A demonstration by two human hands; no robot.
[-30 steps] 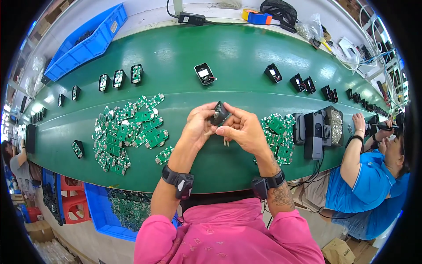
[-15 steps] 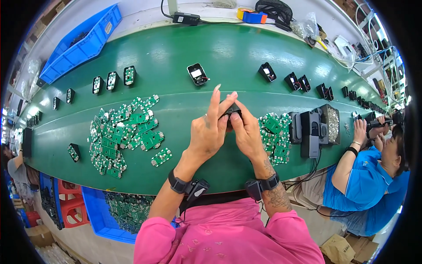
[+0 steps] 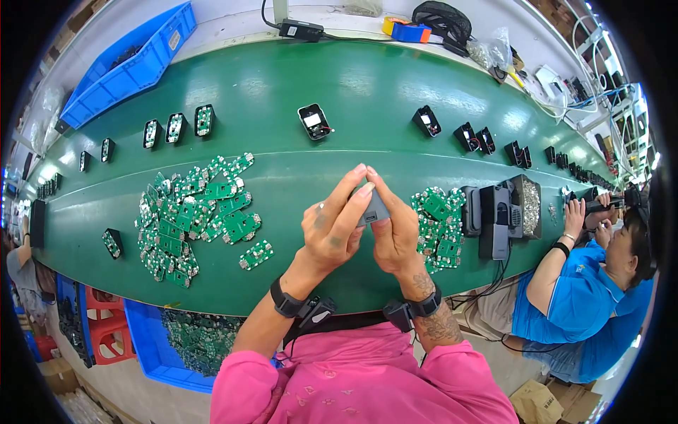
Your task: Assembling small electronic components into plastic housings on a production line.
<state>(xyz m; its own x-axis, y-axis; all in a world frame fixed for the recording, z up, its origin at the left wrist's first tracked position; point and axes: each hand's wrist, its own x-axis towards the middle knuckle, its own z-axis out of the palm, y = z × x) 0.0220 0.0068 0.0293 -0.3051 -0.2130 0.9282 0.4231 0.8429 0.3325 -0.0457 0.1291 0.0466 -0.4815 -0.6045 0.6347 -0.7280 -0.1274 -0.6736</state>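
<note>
Both my hands meet over the middle of the green bench, closed round a small grey plastic case (image 3: pixel 376 210) with a slot in the end facing me. My left hand (image 3: pixel 329 227) grips its left side, with the fingers laid over the top. On the other side my right hand (image 3: pixel 395 232) presses it, thumb below and fingertips touching those of the left. Much of the case is hidden by the fingers. Beyond them lies an open black case (image 3: pixel 313 122) with a white block and thin wires inside. A pile of green circuit boards (image 3: pixel 187 219) spreads to the left.
More circuit boards (image 3: pixel 436 222) lie right of my hands, beside a dark grey device (image 3: pixel 496 222) and a box of small metal parts (image 3: pixel 530 205). Open cases (image 3: pixel 175 128) line the far side. A blue bin (image 3: pixel 131 67) stands far left. A co-worker (image 3: pixel 586 283) sits at right.
The case has turned so its grey slotted end shows. My raised left fingers have come down over it, closer to the right fingertips.
</note>
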